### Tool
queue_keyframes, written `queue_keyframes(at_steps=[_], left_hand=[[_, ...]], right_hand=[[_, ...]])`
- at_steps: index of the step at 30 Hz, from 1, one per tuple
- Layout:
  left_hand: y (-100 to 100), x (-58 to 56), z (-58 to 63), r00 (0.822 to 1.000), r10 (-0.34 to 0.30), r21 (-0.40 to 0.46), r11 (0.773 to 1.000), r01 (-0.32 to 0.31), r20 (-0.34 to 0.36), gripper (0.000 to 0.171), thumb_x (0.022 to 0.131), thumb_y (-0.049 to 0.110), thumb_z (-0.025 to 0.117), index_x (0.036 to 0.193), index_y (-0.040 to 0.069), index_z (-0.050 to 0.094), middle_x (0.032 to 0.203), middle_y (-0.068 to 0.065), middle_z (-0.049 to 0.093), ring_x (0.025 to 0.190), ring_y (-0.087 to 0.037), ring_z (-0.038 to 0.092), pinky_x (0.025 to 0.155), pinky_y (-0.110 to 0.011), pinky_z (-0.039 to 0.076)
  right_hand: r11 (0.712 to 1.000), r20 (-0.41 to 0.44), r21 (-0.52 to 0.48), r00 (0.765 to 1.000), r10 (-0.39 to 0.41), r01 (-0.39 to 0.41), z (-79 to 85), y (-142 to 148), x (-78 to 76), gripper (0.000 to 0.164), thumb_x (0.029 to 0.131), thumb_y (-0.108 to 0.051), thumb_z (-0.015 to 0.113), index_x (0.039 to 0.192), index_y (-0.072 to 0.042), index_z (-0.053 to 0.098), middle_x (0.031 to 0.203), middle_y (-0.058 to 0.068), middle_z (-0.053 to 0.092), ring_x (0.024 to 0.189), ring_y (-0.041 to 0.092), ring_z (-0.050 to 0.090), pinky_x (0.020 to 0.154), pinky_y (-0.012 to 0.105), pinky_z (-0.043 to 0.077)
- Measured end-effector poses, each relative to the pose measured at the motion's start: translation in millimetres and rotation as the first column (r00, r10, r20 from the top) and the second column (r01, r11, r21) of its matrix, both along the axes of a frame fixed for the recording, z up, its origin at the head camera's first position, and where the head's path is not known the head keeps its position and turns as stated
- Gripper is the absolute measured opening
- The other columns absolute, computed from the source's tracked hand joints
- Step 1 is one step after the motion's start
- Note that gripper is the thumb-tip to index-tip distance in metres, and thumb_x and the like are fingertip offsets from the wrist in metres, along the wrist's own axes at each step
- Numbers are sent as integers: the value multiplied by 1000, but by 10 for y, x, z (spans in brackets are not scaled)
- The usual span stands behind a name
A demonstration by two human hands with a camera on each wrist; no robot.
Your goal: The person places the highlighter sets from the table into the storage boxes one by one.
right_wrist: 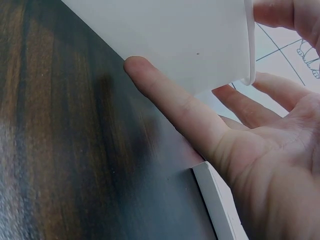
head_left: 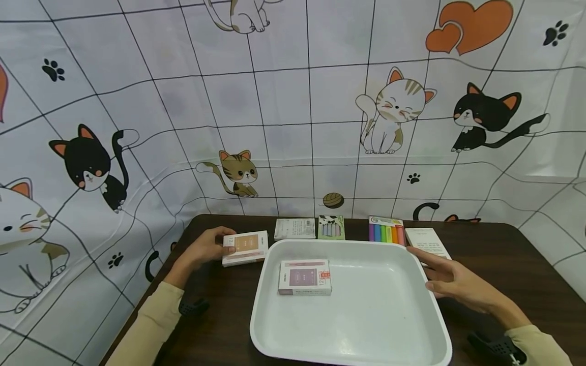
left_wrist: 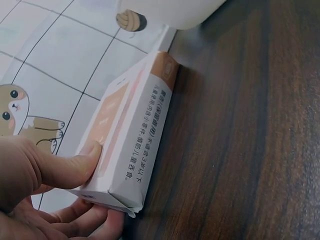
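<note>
1. Two hands are busy here. The left hand (head_left: 206,249) pinches the orange-panel box (head_left: 245,249), thumb on the printed face and other fingers curled round the near end, so they're only as far apart as the box is thick.
2. Treat the white tray (head_left: 366,325) as the clock: that box sits just outside the rim at about 10 o'clock. Can't tell if it's fully off the table (head_left: 215,330).
3. Right hand (head_left: 462,282) is at the tray's 2 o'clock corner, fingers spread and fairly straight, touching rim and outer wall rather than wrapped round. Imo light pressure is plenty; shove hard and the tray could slide toward 8.
4. Watch the box's near-end flap. It looks a bit crumpled, so I'd squeeze the flat faces instead.
5. Any move toward 3 o'clock probably wants a proper lift, or the box may snag the rim.
6. Mind the purple-panel box (head_left: 304,277) lying inside the tray at 10; easy to bump.
</note>
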State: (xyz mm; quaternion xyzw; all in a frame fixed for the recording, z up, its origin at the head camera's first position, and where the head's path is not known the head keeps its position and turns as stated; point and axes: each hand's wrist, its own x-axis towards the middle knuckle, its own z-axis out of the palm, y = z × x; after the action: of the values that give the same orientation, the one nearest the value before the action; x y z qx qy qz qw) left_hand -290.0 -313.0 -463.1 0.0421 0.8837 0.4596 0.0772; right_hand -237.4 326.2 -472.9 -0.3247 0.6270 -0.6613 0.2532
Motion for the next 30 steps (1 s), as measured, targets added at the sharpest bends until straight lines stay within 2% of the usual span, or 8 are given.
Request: queue_keyframes(at_steps=[5,9,21,30], left_hand=[[-10,-34,8,998,33,72,997,-37,59,53,89,6,80,137,4,58,131,-26,50,94,-31,65,74,-41,60],[-13,-51,35,996,53,120,991,-61,73,53,88,4,80,137,7,61,138,-26,45,95,-31,64,74,-42,60],[-34,-47,104,996,60,176,982,-70,62,56,89,10,81,141,5,58,139,-26,47,95,-32,65,76,-45,59],[-58,-33,171,994,98,266,958,-110,57,61,89,9,81,143,3,54,137,-26,46,92,-33,66,76,-47,59]], right_hand=[[1000,-5,10,1000,-4,4,13,5,-10,75,102,13,43,165,-9,9,169,6,14,145,24,36,90,60,52],[1000,-3,16,1000,-5,5,30,10,-18,75,102,12,43,165,-11,9,169,6,14,145,23,35,91,60,52],[1000,9,13,1000,-1,1,4,17,-23,75,102,13,42,165,-10,7,169,7,14,144,25,36,91,61,52],[1000,7,13,1000,-11,10,-8,16,-16,75,101,13,43,164,-9,8,167,9,19,142,31,40,89,62,52]])
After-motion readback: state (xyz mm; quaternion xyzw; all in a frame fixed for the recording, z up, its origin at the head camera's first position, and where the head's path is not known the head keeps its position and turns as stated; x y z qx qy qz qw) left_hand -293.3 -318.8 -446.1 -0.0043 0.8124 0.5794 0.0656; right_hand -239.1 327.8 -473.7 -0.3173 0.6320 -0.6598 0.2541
